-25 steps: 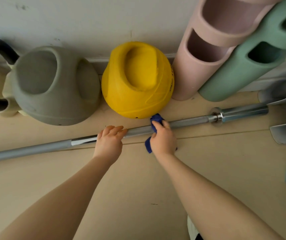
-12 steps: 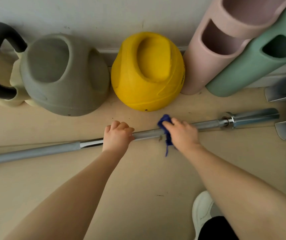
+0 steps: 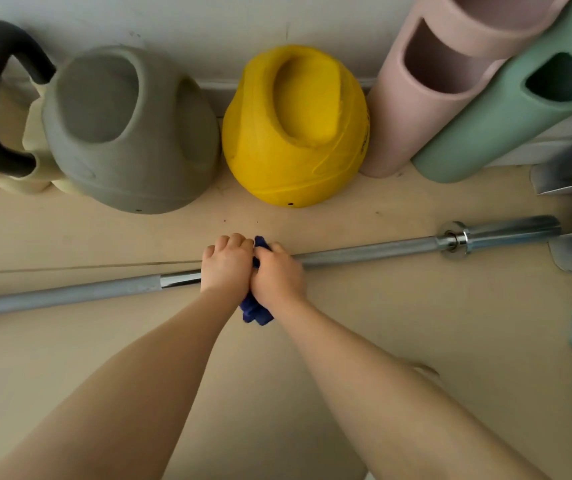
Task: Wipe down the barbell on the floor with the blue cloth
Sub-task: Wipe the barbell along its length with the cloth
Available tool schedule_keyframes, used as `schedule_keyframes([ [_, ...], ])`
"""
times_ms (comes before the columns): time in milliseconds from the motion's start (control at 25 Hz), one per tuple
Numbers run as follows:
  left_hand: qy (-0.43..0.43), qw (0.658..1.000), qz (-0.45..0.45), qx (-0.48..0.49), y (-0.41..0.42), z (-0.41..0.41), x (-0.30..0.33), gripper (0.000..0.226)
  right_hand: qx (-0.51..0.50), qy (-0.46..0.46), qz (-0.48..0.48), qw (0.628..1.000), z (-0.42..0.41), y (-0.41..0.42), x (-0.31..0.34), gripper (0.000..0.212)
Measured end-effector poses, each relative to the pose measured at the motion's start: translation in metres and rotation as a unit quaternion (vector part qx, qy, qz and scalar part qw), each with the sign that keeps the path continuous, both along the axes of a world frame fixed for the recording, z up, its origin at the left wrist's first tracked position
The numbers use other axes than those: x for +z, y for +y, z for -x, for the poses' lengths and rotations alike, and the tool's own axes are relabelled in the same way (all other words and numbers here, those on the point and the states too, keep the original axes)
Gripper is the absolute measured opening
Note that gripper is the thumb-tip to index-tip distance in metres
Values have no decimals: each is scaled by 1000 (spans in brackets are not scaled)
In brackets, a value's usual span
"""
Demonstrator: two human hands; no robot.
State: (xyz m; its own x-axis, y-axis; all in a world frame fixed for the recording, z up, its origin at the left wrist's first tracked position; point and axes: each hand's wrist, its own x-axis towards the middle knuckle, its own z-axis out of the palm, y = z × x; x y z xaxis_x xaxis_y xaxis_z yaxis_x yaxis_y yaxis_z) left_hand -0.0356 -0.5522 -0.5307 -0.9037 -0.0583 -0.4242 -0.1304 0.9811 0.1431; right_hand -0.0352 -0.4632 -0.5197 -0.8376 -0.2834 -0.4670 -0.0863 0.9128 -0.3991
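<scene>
Barbell (image 3: 364, 252): rigid, judged heavy and slick; gripped mid-shaft by left hand (image 3: 227, 263). Blue cloth (image 3: 255, 311): soft, bunched around shaft in right hand (image 3: 277, 275).

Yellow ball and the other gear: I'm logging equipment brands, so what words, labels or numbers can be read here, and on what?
Yellow ball: dark print on its right edge, too blurred and edge-on to read.
Barbell, grey ball, pink roller, green roller, blue cloth: no text visible.
</scene>
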Motion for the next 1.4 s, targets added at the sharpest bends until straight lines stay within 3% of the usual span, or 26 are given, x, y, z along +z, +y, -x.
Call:
schedule_keyframes([
  [160,6,999,-13,38,11,-6,0,46,161,31,-93,982,21,40,8,28],
  [320,42,998,12,48,25,-11,1,39,183,47,-131,973,44,99,16,33],
  [480,35,995,13,95,30,-11,4,35,86,17,-185,979,71,182,15,30],
  [640,66,997,33,-33,36,-10,7,32,-70,3,-188,980,74,230,12,33],
  [800,27,997,74,15,43,-10,11,29,-172,-30,-118,978,72,208,12,28],
  [1000,-14,992,108,70,41,-5,7,22,-91,-76,-79,990,74,151,7,20],
  [1120,11,994,89,65,25,-4,2,26,-95,-99,17,990,56,91,5,23],
  [1280,2,994,37,101,-2,-17,4,33,16,-107,114,988,13,6,10,30],
  [1400,34,988,34,145,-53,-42,13,38,68,-133,98,984,14,-23,3,31],
])
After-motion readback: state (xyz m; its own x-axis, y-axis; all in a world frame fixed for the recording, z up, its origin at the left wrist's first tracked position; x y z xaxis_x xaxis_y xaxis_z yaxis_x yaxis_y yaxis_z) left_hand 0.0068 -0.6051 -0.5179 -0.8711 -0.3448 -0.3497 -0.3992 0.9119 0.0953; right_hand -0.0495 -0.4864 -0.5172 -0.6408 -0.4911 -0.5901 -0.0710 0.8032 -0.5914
